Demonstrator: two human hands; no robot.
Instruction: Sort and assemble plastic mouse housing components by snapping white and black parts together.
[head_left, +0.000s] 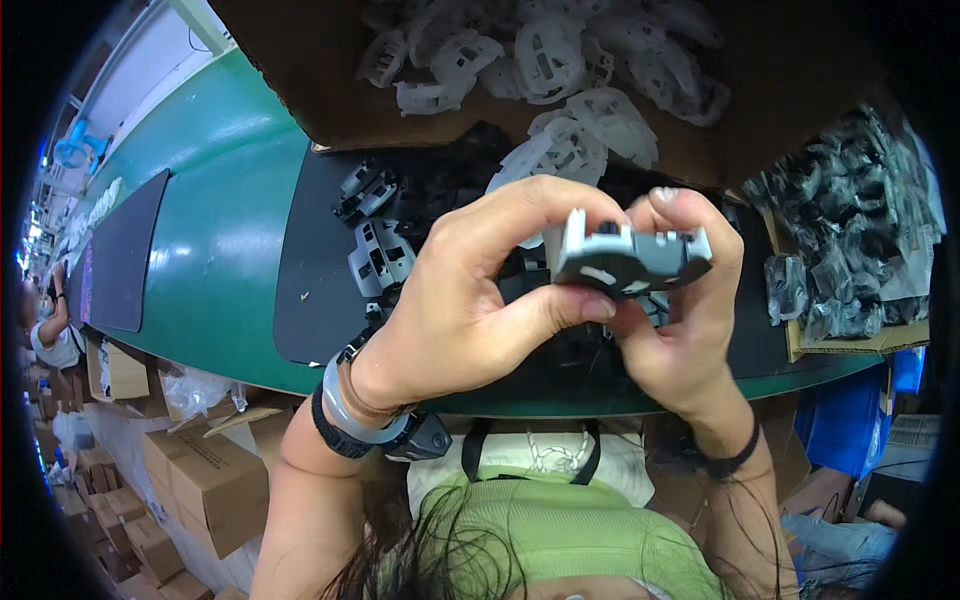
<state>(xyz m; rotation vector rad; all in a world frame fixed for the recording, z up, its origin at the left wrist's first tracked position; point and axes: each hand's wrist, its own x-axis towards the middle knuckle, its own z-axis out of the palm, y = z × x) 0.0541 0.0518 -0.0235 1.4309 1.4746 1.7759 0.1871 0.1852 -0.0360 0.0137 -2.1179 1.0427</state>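
Note:
Between my two hands, a grey and white plastic shell part (632, 262) with black pieces along its upper edge is held above the table. My left hand (480, 290) grips its left end, thumb underneath and fingers curled behind. At the other end my right hand (685, 330) pinches it with thumb and fingers. Below and left of them, a light grey plastic housing (382, 258) and a dark grey plastic part (365, 190) lie on the black mat (310, 290). White plastic shells (560, 155) are heaped just beyond my hands.
A cardboard box (300, 60) with many white shells stands tipped at the back. At right, another box (850, 340) holds dark parts in clear bags. The green table (225, 230) runs left to a second black mat (125, 250). Cartons (205, 485) stand lower left; a person (60, 325) sits far left.

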